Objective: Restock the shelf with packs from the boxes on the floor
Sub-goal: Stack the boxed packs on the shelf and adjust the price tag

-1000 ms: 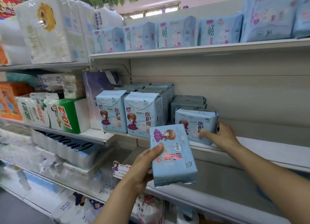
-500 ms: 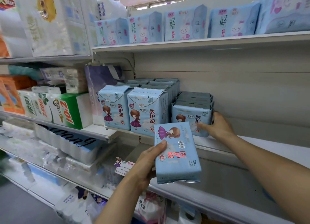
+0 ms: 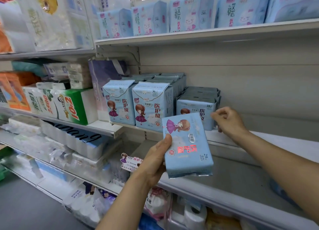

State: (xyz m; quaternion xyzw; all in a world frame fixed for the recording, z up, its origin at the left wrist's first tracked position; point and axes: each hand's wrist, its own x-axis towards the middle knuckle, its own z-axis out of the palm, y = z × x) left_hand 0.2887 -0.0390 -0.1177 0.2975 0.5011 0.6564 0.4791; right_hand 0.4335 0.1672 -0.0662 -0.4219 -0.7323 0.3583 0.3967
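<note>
Middle shelf (image 3: 284, 141): bare board at right, stocked at left. Two tall blue packs (image 3: 134, 105) front the left rows; right of them a short row of packs (image 3: 196, 112) runs toward the back wall. Loose blue pack (image 3: 187, 146) is near, held in front of that row, gripped along its left edge by the left hand (image 3: 155, 162), thumb on its face. Right hand (image 3: 227, 121) is just beside the row's right end, fingers loosely curled, holding nothing; contact unclear. Likely step: seat the pack. Turn it upright, print forward, set it at the front or right of the row, and square it with the right hand.
</note>
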